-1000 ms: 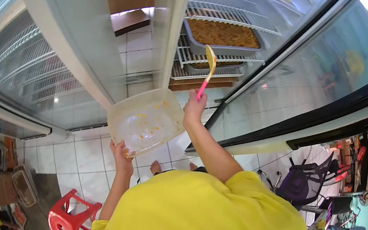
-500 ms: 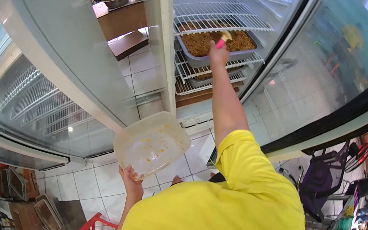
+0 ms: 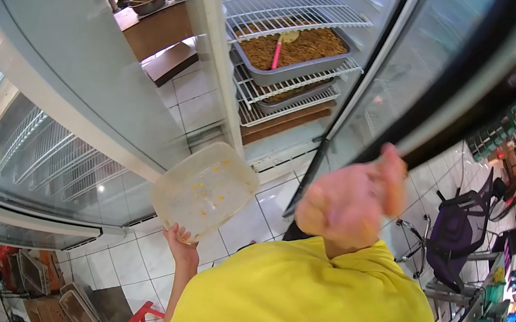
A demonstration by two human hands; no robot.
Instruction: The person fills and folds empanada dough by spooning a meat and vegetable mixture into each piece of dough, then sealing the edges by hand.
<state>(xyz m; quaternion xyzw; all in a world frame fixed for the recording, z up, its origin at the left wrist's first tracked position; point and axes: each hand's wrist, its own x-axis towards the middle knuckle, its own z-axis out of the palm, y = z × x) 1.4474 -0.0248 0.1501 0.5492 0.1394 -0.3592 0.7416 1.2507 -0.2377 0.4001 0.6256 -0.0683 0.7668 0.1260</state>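
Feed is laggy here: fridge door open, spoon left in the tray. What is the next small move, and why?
Probably swing the door shut with the right hand: it is free, the spoon lies in the tray, and the left hand holds the container.

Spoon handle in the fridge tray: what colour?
Pink, on the spoon lying in the tray; head view.

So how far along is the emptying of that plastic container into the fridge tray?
Done: the plastic container looks nearly empty, with only a few yellow scraps, and the spatula lies in the filled tray on the fridge shelf. In hand: the left hand grips the container's edge; the right hand is blurred and empty. Left: the fridge door stands open.
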